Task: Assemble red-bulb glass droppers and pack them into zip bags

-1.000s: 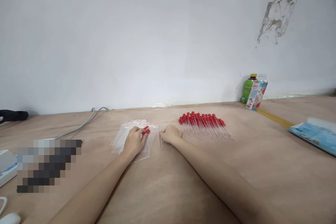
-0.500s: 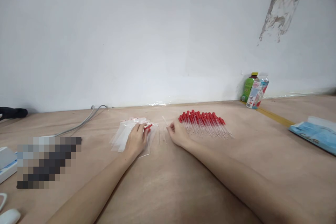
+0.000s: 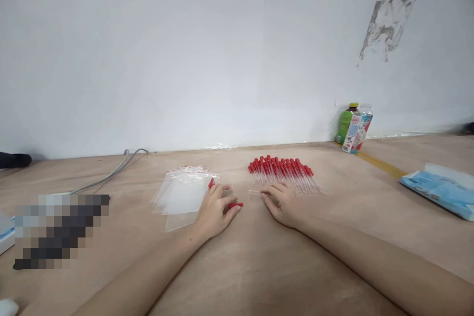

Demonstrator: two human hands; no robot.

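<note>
tabletop (image 3: 249,232) gives room between left hand (image 3: 215,211), holding red bulb (image 3: 236,205), and right hand (image 3: 284,205), pinching clear tube (image 3: 254,192).

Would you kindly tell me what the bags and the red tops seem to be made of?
Bags: probably thin, glossy plastic; light glints off them and the table shows through. Red tops: perhaps rubber or soft plastic, smooth-looking, evenly coloured.

Bags (image 3: 185,200) left of droppers (image 3: 283,167) on the table (image 3: 244,266)

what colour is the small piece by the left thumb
The piece is red; the head view shows it.
</note>
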